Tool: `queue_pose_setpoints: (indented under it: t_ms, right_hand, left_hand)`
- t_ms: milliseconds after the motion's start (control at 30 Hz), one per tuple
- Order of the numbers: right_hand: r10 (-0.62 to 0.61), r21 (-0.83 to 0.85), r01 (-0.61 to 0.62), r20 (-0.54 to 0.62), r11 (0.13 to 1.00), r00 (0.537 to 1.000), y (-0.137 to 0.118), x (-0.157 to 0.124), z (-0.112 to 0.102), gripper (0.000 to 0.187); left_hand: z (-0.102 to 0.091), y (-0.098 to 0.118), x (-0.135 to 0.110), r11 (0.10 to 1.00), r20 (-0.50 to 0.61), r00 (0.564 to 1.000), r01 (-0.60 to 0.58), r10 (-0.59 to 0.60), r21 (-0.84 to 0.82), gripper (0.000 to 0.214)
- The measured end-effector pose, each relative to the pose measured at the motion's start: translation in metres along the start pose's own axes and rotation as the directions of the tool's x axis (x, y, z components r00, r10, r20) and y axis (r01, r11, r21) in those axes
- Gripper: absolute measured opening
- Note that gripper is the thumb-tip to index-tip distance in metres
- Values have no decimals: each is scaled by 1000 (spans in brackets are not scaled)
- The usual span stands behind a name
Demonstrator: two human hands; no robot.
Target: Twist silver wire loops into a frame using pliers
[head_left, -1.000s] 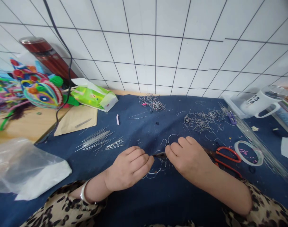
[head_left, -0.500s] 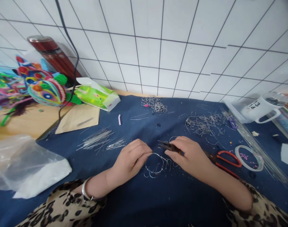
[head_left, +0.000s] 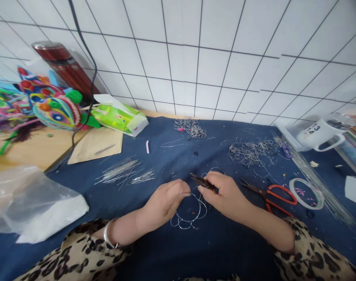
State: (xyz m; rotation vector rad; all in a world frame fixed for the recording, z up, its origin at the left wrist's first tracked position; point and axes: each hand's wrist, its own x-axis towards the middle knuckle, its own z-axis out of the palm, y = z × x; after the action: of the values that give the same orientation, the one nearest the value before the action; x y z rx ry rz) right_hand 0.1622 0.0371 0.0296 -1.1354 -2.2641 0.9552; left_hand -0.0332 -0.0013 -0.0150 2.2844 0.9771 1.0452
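My left hand [head_left: 167,201] pinches a ring of thin silvery wire [head_left: 199,214] at its upper left. Small wire loops stand out around the ring's lower edge. In my right hand [head_left: 224,193] is a pair of dark pliers [head_left: 202,182], jaws pointing left, just above the ring and close to my left fingertips. A thin wire curves up behind my right hand. Whether the pliers touch the wire I cannot tell. Red-handled scissors [head_left: 278,195] lie on the blue cloth [head_left: 166,257] right of my right wrist.
Cut straight wires [head_left: 119,171] lie left of my hands. Tangled wire [head_left: 254,151] and a second tangle [head_left: 191,128] sit farther back. At right are a clear ring-shaped dish [head_left: 308,194], long wires and a white mug [head_left: 321,134]. A plastic bag [head_left: 28,203] lies at left.
The pliers and my right hand have shifted a little left, nearer my left fingers. The wire ring has tilted and moved slightly. More of the scissors shows now.
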Motion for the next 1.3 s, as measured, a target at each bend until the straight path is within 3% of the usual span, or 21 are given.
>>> queue_pose_setpoints:
  t_ms: [167,300,567,800,967,1033,1100,1200,1300]
  right_hand:
    - [14,54,-14,9,998,1000,-4,1,4,24]
    - [-46,98,45,7,994,999,-5,2,6,22]
    - [-38,196,25,65,980,997,-1,4,5,22]
    - [15,195,-23,46,981,999,2,6,7,20]
    - [132,300,-126,0,946,991,-9,-6,-16,25]
    - [153,440,-161,53,883,987,-17,-15,-24,27]
    - [124,623,-235,216,747,968,-23,-23,-24,33]
    - [82,745,-458,483,485,872,-27,-33,-6,40]
    - [62,717,-603,625,349,778,-22,-38,19,45]
  left_hand:
    - [2,1,-1,1000,35,999,-3,2,12,13]
    - [4,3,-1,1000,87,996,14,-12,-22,14]
    - [6,6,3,969,22,993,115,-113,-218,19]
    - [3,4,3,985,-10,996,90,-93,-145,16]
    - [-3,4,2,994,-116,991,77,-68,77,14]
    - [-5,3,1,985,-147,988,77,-54,153,14]
    - [-7,2,1,975,-187,981,82,-43,208,13]
    - [-10,1,1,968,-239,971,75,-15,241,14]
    - [-12,3,0,968,-279,960,42,30,248,15]
